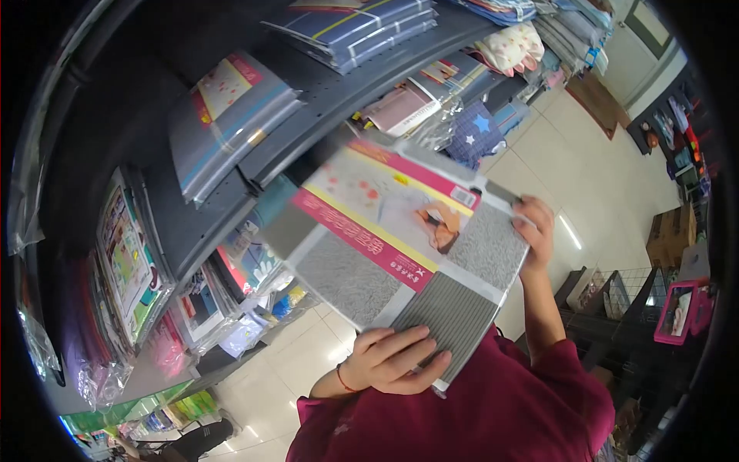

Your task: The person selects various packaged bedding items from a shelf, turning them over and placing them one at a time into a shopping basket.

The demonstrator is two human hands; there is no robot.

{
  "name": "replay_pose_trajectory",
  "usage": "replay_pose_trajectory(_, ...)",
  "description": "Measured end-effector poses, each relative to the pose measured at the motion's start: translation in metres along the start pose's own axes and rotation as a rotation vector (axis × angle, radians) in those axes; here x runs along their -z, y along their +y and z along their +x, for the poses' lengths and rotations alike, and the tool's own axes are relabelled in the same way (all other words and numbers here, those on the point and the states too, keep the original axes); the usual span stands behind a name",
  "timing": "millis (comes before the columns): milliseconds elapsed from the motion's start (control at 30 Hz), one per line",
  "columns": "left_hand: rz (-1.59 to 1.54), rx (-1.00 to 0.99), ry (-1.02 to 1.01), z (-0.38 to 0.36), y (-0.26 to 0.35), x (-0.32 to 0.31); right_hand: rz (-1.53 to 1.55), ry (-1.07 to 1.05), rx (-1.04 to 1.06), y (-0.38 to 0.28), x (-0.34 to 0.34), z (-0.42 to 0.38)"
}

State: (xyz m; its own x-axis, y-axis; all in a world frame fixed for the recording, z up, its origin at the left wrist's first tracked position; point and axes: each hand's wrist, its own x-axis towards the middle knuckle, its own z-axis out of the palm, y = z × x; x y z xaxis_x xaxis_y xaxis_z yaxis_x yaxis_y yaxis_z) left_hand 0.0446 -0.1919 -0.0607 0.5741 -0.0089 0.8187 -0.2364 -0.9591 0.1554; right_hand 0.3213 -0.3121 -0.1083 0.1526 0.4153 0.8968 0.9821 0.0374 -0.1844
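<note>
A flat, plastic-wrapped package (346, 273) with grey textured squares and a pink and yellow label is held tilted in front of the shelves. My left hand (396, 360) grips its lower edge, fingers over the front face. At its right edge my right hand (535, 231) has its fingers curled round the corner. The package's upper left part lies close to the shelf edge; whether it touches cannot be made out. Similar wrapped packages (227, 115) lie stacked on the grey shelf (296, 146) beyond it.
More packages (354, 31) lie on the upper shelf, and wrapped goods (127, 262) stand at the left. A blue star-patterned item (477, 131) is behind the held package. Wire racks (623, 296) and a cardboard box (670, 235) stand at the right. Part of a person (196, 440) shows at the lower left.
</note>
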Motion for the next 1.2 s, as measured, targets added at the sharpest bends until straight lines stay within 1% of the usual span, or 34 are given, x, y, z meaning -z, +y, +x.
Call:
replay_pose_trajectory(67, -0.096, 0.114, -0.050, -0.004, 0.001, -0.019, 0.021, -0.095, -0.091, 0.005, 0.016, -0.033)
replay_pose_trajectory(100, -0.137, 0.202, -0.067, -0.006, -0.002, -0.031, 0.034, -0.142, -0.139, 0.009, 0.018, -0.050)
replay_pose_trajectory(133, -0.171, 0.264, -0.070, -0.017, -0.007, -0.049, 0.034, -0.226, -0.183, 0.015, 0.018, -0.065)
replay_pose_trajectory(200, -0.238, 0.483, -0.130, -0.045, -0.023, -0.081, 0.032, -0.390, -0.263, 0.030, 0.009, -0.093)
replay_pose_trajectory(233, -0.233, 0.579, -0.166, -0.062, -0.034, -0.097, 0.041, -0.456, -0.307, 0.041, -0.003, -0.112)
replay_pose_trajectory(267, -0.229, 0.675, -0.198, -0.083, -0.046, -0.112, -0.031, -0.483, -0.282, 0.050, -0.021, -0.130)
replay_pose_trajectory(300, -0.229, 0.777, -0.234, -0.106, -0.056, -0.128, -0.004, -0.549, -0.354, 0.052, -0.037, -0.140)
replay_pose_trajectory(367, -0.194, 0.984, -0.308, -0.160, -0.081, -0.164, 0.046, -0.630, -0.333, 0.066, -0.074, -0.176)
replay_pose_trajectory(400, -0.172, 1.090, -0.351, -0.184, -0.092, -0.179, 0.113, -0.682, -0.393, 0.070, -0.092, -0.200)
replay_pose_trajectory(500, -0.096, 1.197, -0.474, -0.242, -0.118, -0.220, 0.203, -0.768, -0.437, 0.084, -0.141, -0.259)
replay_pose_trajectory(567, -0.067, 1.197, -0.429, -0.291, -0.135, -0.251, 0.241, -0.820, -0.477, 0.093, -0.169, -0.294)
replay_pose_trajectory(600, -0.055, 1.198, -0.413, -0.305, -0.139, -0.260, 0.248, -0.860, -0.501, 0.098, -0.181, -0.310)
replay_pose_trajectory(633, -0.093, 1.262, -0.414, -0.318, -0.145, -0.268, 0.257, -0.902, -0.525, 0.103, -0.194, -0.326)
replay_pose_trajectory(700, -0.036, 1.242, -0.436, -0.343, -0.157, -0.286, 0.303, -1.008, -0.591, 0.119, -0.223, -0.351)
replay_pose_trajectory(733, -0.002, 1.233, -0.444, -0.353, -0.163, -0.291, 0.256, -1.048, -0.621, 0.122, -0.231, -0.361)
replay_pose_trajectory(800, 0.002, 1.254, -0.522, -0.369, -0.166, -0.302, 0.166, -1.119, -0.672, 0.119, -0.245, -0.362)
replay_pose_trajectory(833, -0.004, 1.259, -0.567, -0.374, -0.163, -0.304, 0.119, -1.164, -0.630, 0.117, -0.243, -0.358)
replay_pose_trajectory(867, -0.006, 1.261, -0.606, -0.377, -0.160, -0.306, 0.130, -1.096, -0.629, 0.118, -0.240, -0.362)
replay_pose_trajectory(933, 0.092, 1.228, -0.562, -0.384, -0.141, -0.310, 0.169, -0.971, -0.642, 0.114, -0.223, -0.373)
replay_pose_trajectory(1000, 0.078, 1.232, -0.482, -0.362, -0.115, -0.293, 0.235, -0.858, -0.697, 0.104, -0.189, -0.382)
replay_pose_trajectory(1033, 0.048, 1.238, -0.439, -0.358, -0.103, -0.286, 0.243, -0.875, -0.747, 0.096, -0.167, -0.375)
replay_pose_trajectory(1067, 0.013, 1.243, -0.399, -0.355, -0.090, -0.277, 0.230, -0.838, -0.704, 0.087, -0.142, -0.371)
replay_pose_trajectory(1100, 0.010, 1.244, -0.379, -0.344, -0.076, -0.265, 0.274, -0.843, -0.785, 0.078, -0.119, -0.364)
replay_pose_trajectory(1133, 0.006, 1.243, -0.358, -0.325, -0.064, -0.251, 0.296, -0.904, -0.850, 0.069, -0.094, -0.356)
replay_pose_trajectory(1200, -0.014, 1.249, -0.277, -0.274, -0.045, -0.212, 0.229, -0.930, -0.865, 0.049, -0.052, -0.350)
